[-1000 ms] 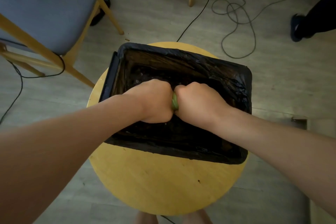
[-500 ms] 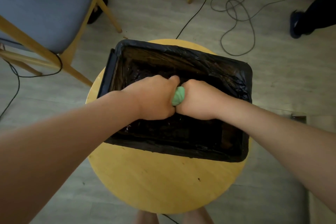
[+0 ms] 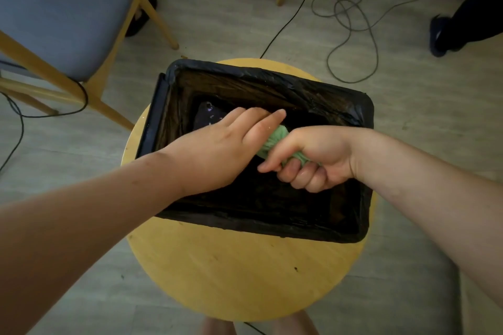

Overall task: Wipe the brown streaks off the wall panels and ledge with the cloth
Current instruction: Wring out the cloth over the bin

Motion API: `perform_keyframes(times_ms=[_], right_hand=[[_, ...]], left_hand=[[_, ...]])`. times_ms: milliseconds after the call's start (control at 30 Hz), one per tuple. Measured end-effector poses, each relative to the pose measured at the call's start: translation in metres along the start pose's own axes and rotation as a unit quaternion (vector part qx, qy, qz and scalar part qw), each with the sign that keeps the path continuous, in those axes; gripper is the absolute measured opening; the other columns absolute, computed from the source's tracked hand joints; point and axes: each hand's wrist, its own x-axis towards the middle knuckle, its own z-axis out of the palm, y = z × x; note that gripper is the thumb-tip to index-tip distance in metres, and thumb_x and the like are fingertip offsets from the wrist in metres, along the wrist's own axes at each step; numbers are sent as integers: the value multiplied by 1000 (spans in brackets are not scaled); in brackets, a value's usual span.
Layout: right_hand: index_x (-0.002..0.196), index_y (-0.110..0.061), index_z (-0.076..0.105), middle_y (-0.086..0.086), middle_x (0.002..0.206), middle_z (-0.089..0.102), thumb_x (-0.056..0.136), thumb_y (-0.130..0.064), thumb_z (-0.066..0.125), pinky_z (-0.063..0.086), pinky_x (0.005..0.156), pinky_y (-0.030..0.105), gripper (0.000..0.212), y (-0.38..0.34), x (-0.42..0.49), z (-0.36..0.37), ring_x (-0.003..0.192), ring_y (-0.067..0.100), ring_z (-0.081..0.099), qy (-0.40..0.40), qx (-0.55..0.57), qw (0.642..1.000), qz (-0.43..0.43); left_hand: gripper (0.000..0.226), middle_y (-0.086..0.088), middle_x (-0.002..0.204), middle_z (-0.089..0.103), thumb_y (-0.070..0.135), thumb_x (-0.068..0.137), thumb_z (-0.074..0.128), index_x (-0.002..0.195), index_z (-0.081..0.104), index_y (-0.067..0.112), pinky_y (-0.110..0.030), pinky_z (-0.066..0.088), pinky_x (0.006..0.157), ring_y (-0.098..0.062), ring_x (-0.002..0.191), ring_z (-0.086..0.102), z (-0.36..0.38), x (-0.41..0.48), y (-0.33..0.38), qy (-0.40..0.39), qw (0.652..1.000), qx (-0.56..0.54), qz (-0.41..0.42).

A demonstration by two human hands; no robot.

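Your left hand (image 3: 217, 149) lies palm-down at frame centre, fingers straight toward the upper right, just beside your right hand (image 3: 313, 156), which grips the cloth (image 3: 272, 141).

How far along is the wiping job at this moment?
Done: nothing can be confirmed, since the surfaces to wipe are not in view. In hand: the right hand grips the bunched green cloth above the black-lined bin; the left hand lies open against the cloth's end. Left: how much wiping remains cannot be told here.
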Motion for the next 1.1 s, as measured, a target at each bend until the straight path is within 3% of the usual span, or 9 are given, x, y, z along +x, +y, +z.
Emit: perform_keyframes(times_ms=[167,233,300,367,467,600,733,867,1100], right_hand=[[78,-21,51,-6,63,30,89,-23,73,9,44,19,25,0,-1,12,45,4,20,-23,-4,999,-26],[82,-21,51,-5,63,31,92,-21,72,10,43,21,24,-2,-1,19,47,6,19,15,-44,998,-53],[86,-18,53,-3,59,39,91,-22,75,17,41,23,23,-3,2,26,45,11,27,117,-151,978,-86],[78,-13,57,-1,58,52,85,-26,77,31,41,27,25,-4,8,30,45,16,43,264,-307,907,-117],[76,-19,62,-1,68,63,84,-33,72,52,51,35,19,-4,15,30,61,20,62,397,-470,770,-171],[92,-18,48,-4,67,41,94,-30,59,39,50,34,16,3,24,22,56,20,41,477,-570,635,-211],[98,-15,48,-3,66,34,93,-20,56,36,53,35,11,8,30,12,63,32,49,510,-597,576,-228],[99,-11,55,6,73,60,91,-18,57,39,52,36,11,14,35,7,67,38,64,525,-617,530,-250],[77,-9,55,7,54,59,69,-11,77,27,42,25,24,31,41,6,41,33,57,554,-630,472,-272]], left_hand=[[97,-8,117,54,45,81,77,157,30,7,-35,57,70,-24,105,60,-11,8,-4,3,1000,10,-21],[61,-10,95,63,39,83,73,131,57,6,-36,49,49,-32,77,68,-15,12,-6,33,997,70,-13],[23,-6,69,57,27,81,72,92,63,9,-28,33,45,-32,49,56,-23,18,-3,24,991,132,-3],[15,5,63,43,25,85,68,84,54,18,-28,28,49,-25,51,44,-30,27,5,-66,982,170,-43],[15,8,69,37,29,92,58,85,46,24,-33,40,60,-20,65,46,-37,39,14,-180,966,135,-128],[12,-2,78,59,20,89,59,77,57,19,-38,58,63,-21,68,60,-32,52,7,-259,939,-36,-222],[16,-9,74,66,18,88,60,73,62,11,-38,56,63,-26,68,63,-28,62,5,-291,916,-131,-243],[18,-13,61,66,18,78,76,77,68,3,-34,49,46,-34,52,63,-21,62,5,-306,874,-224,-306],[20,-4,42,43,11,79,76,71,58,7,-25,35,41,-17,32,37,-18,56,12,-338,817,-312,-348]])
